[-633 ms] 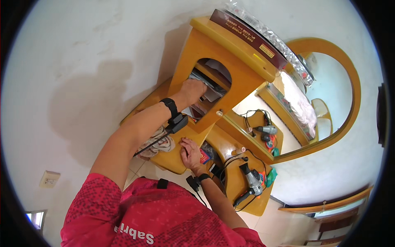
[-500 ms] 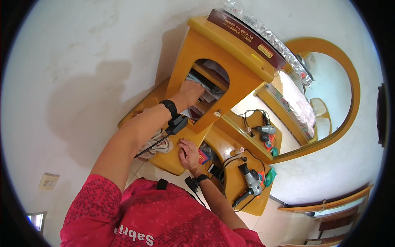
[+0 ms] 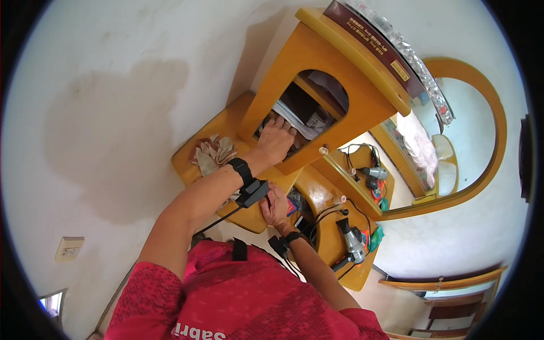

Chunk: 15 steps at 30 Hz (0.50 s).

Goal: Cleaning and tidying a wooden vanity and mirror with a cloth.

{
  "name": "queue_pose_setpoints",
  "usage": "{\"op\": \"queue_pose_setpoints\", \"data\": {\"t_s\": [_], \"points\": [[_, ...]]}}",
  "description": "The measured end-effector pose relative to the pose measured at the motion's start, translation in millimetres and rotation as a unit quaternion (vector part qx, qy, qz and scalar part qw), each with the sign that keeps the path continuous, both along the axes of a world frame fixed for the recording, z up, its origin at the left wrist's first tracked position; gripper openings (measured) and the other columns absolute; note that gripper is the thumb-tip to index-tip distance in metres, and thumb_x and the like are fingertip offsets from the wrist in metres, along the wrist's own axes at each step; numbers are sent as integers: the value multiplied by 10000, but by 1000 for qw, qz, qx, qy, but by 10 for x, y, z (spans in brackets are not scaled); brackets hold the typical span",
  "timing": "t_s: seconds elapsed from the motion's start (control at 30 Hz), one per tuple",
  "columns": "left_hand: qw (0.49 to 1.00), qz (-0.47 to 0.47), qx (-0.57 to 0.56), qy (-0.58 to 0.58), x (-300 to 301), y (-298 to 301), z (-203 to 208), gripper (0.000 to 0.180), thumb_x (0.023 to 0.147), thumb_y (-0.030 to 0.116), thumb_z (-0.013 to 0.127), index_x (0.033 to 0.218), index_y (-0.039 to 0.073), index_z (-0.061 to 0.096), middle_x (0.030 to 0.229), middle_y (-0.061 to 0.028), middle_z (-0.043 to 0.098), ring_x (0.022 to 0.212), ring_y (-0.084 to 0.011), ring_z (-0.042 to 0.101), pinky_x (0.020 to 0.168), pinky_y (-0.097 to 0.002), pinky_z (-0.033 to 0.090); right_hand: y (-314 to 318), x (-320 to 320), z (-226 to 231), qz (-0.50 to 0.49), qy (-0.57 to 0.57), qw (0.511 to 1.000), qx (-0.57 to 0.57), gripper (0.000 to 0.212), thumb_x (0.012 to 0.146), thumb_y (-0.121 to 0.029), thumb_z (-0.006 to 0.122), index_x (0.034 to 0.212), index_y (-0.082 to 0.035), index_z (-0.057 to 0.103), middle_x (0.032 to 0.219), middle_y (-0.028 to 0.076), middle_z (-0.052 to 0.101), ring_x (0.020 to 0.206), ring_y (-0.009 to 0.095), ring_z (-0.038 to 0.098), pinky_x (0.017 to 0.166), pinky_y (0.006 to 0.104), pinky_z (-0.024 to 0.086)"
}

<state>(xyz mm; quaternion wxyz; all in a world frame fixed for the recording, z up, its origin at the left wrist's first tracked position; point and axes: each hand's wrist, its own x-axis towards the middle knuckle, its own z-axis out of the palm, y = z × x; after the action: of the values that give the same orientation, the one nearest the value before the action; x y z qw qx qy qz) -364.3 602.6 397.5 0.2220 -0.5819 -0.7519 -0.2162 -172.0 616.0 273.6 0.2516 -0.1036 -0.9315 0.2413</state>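
My left hand (image 3: 276,139) reaches into the arched opening of a yellow wooden cabinet (image 3: 266,85), its fingers slightly apart against white folded papers (image 3: 297,122). The fingertips are partly hidden, and I see nothing held in them. Inside, a shelf and more papers lie in shadow. Lower down, my right hand (image 3: 276,207) rests open at the edge of the dresser top (image 3: 249,218). Right beside it, a small red and blue packet (image 3: 292,205) lies in an open drawer (image 3: 303,212). A crumpled beige cloth (image 3: 212,156) sits left of the cabinet, partly behind my left forearm.
A silver hair dryer (image 3: 354,246) with a black cord lies on the dresser's right side, near a green plastic bag (image 3: 376,238). A dark red carton (image 3: 374,42) sits on the cabinet. An arched mirror (image 3: 464,124) stands to the right.
My left hand has loosened from a closed shape and sits lower in the opening, its fingers spreading. The papers inside have shifted. The whole view has swung, so the cabinet appears further right.
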Motion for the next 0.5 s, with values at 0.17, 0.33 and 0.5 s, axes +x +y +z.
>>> {"op": "queue_pose_setpoints", "data": {"t_s": [0.17, 0.33, 0.5], "points": [[997, -2, -81, -18, 132, -206, 399, 319, 774, 130, 627, 1062, 3, 680, 1146, -207, 638, 1186, -334, 549, 948, -445, 451, 43, 12, -5, 14, -12, 1000, 7, 310, 802, -61, 587, 1112, -62, 598, 1249, 151, 583, 1206, 370, 526, 1007, 456, 411], [979, -131, 153, -37, 240, -219, 585, 335, 782, 107, 601, 1097, 8, 655, 1222, -166, 612, 1169, -307, 554, 975, -468, 439, 13, -5, 8, 13, -9, 1000, 5, 313, 796, -57, 588, 1108, -65, 602, 1248, 146, 581, 1206, 364, 526, 1016, 456, 403], [972, -79, 221, 33, 24, -83, 932, 372, 794, 98, 586, 1148, -8, 625, 1249, -159, 586, 1203, -314, 515, 1071, -458, 362, -16, 13, 2, -14, -3, 1000, 26, 326, 790, -65, 597, 1116, -69, 599, 1244, 138, 585, 1206, 359, 527, 1019, 453, 400]]}}
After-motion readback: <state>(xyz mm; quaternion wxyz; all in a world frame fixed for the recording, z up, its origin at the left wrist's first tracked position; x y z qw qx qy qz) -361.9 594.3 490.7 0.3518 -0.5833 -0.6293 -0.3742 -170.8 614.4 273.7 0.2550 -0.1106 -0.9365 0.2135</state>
